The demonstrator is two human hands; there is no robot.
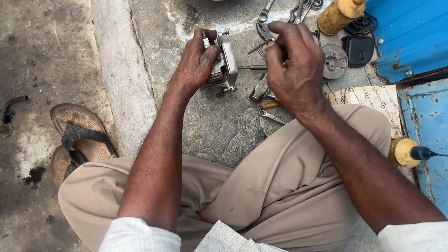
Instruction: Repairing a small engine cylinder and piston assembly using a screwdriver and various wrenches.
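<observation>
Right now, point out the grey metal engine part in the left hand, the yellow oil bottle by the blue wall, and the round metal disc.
grey metal engine part (224,63), head view, on its flat side face.
yellow oil bottle (341,12), head view, on its body.
round metal disc (335,60), head view, on its centre.

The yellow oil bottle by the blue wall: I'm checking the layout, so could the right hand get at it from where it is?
Probably yes: the yellow oil bottle lies just beyond the right hand, nothing standing between them, though that hand already pinches a thin tool.
</observation>
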